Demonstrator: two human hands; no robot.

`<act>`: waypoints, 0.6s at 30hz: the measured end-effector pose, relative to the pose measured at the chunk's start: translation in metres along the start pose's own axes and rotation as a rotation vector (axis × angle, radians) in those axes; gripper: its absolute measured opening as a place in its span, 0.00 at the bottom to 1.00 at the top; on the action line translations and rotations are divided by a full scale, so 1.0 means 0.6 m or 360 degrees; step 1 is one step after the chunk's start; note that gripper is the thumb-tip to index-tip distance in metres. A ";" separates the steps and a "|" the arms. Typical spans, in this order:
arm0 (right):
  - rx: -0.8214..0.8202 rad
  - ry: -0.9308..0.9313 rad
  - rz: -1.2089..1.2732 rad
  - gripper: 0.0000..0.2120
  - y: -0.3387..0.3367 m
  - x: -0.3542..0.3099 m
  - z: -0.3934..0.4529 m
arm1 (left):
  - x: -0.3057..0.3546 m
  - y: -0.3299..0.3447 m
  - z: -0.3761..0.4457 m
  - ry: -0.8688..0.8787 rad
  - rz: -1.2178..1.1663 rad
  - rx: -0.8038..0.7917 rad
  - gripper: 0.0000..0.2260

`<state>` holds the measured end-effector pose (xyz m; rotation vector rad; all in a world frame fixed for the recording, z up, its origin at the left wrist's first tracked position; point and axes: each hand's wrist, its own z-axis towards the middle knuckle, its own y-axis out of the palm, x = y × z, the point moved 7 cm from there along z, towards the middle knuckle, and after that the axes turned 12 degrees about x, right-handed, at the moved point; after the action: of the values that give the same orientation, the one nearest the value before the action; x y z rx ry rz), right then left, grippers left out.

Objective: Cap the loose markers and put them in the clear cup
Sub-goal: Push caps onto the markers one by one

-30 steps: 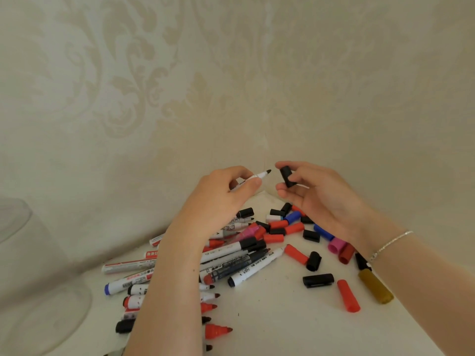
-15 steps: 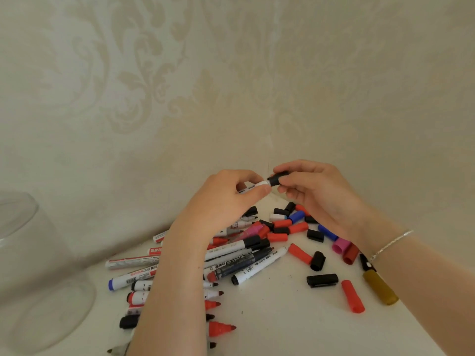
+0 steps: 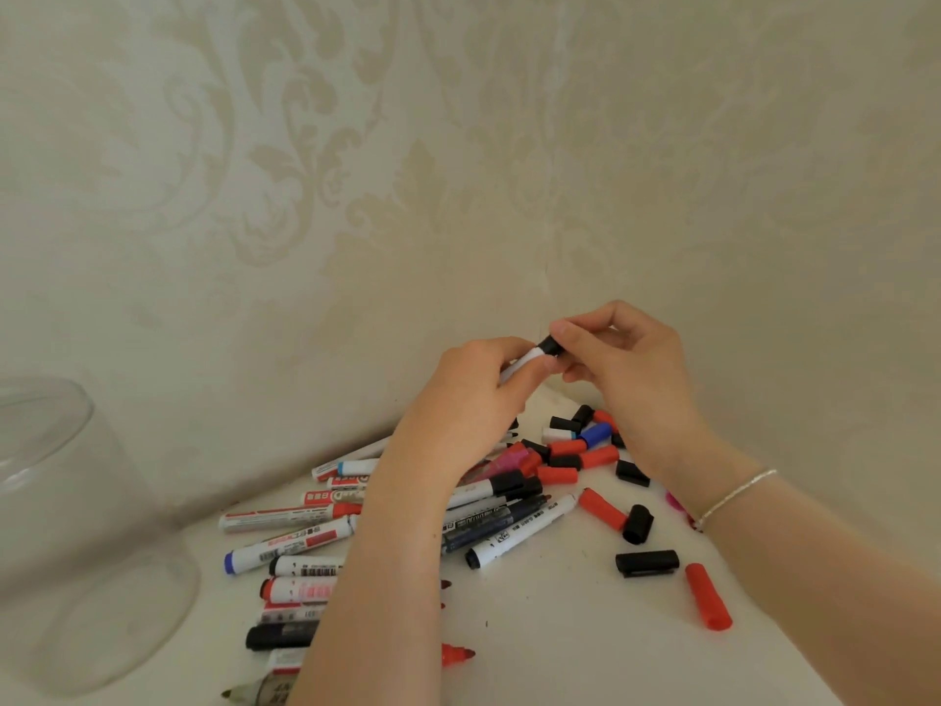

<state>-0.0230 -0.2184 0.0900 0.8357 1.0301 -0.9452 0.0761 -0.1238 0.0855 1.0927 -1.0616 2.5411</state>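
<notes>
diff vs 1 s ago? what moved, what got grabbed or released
The hands closed the gap: right hand brought the black cap leftward onto the tip of the white marker held by the left hand. Tip was bare before, now covered. Nothing let go. Marker pile, loose caps and clear cup unchanged.

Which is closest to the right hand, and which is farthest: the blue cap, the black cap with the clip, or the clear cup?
Measured from the right hand in the head view:
1. blue cap, just below the hand in the cap pile.
2. black cap with the clip, lower down, near the red cap.
3. clear cup, far off at the left edge.
</notes>
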 end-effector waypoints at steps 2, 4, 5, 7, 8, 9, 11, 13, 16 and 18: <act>0.0058 -0.0058 -0.0068 0.05 0.003 -0.006 -0.001 | 0.000 -0.002 0.001 -0.0025 -0.0007 0.0043 0.12; 0.0117 -0.0092 -0.0138 0.05 0.006 -0.008 -0.002 | 0.000 -0.004 0.003 -0.0041 0.0003 0.0072 0.12; 0.0143 -0.0094 -0.0170 0.05 0.008 -0.007 -0.003 | 0.001 -0.004 0.003 -0.0043 0.0011 0.0081 0.12; 0.0180 -0.0081 -0.0216 0.06 0.012 -0.003 -0.004 | 0.003 -0.004 0.001 -0.0037 0.0040 0.0095 0.12; 0.0193 -0.0077 -0.0230 0.06 0.014 -0.002 -0.004 | 0.006 -0.005 0.000 -0.0028 0.0062 0.0108 0.12; 0.0200 -0.0080 -0.0244 0.06 0.016 -0.003 -0.002 | 0.007 -0.006 0.000 -0.0014 0.0083 0.0132 0.13; 0.0208 -0.0095 -0.0267 0.07 0.022 -0.006 0.001 | 0.010 -0.010 0.001 0.0023 0.0123 0.0202 0.13; 0.0212 -0.0102 -0.0259 0.07 0.025 -0.009 0.004 | 0.012 -0.015 0.003 0.0074 0.0189 0.0268 0.13; 0.0184 -0.0070 -0.0274 0.07 0.026 -0.003 0.005 | 0.014 -0.013 0.002 0.0173 0.0389 0.0303 0.12; 0.0167 -0.0014 -0.0284 0.07 0.018 0.005 0.007 | 0.017 -0.008 0.001 0.0217 0.0477 0.0285 0.13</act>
<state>-0.0111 -0.2188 0.0897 0.8351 1.0674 -1.1612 0.0712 -0.1219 0.0954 0.8357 -1.0475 2.9473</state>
